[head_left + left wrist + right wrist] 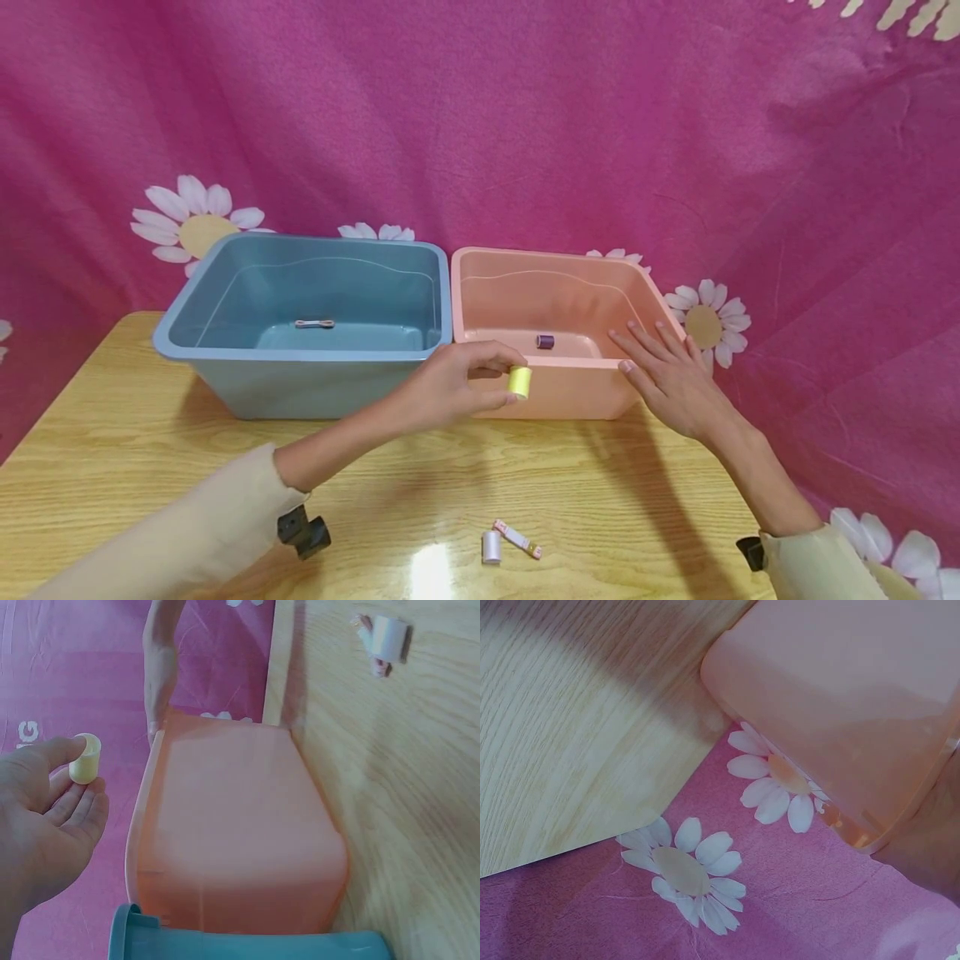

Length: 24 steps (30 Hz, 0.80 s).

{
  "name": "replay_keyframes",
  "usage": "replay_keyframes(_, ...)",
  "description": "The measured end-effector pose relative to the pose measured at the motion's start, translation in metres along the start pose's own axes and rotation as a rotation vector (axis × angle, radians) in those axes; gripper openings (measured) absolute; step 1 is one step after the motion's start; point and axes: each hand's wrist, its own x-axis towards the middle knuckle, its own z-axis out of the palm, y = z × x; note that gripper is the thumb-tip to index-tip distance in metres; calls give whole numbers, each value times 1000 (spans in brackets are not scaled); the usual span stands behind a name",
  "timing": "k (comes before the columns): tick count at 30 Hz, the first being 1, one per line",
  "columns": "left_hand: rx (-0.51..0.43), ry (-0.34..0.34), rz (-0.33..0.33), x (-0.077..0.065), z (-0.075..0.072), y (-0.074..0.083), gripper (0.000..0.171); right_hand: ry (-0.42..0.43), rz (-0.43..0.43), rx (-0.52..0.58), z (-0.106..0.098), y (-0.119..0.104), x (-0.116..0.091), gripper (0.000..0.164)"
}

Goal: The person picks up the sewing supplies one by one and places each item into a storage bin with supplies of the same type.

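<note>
My left hand (457,382) pinches a yellow spool of thread (520,382) between thumb and fingers, in front of the pink bin (570,392) and near its rim height. The left wrist view shows the same yellow spool (86,759) held at the fingertips. My right hand (678,385) rests with spread, straight fingers on the right rim of the pink bin, holding nothing. Inside that bin lies a dark purple spool of thread (545,342). A blue bin (300,387) stands to the left, and a small bundle of thread (314,323) lies in it.
Near the table's front lie a white spool of thread (491,547) and a slim pink-and-white banded bundle (517,539) close beside it. Both bins stand side by side on the wooden table (360,500). Behind them hangs a magenta flowered cloth (525,125).
</note>
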Motion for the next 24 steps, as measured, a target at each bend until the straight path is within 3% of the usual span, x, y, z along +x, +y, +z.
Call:
replay_keyframes(12,-86,21,-35,23,0,4,32,2,0,0,0,-1,0,50)
replay_keyframes(24,-32,28,55,44,1,0,31,9,-7,16,1,-2,-1,50)
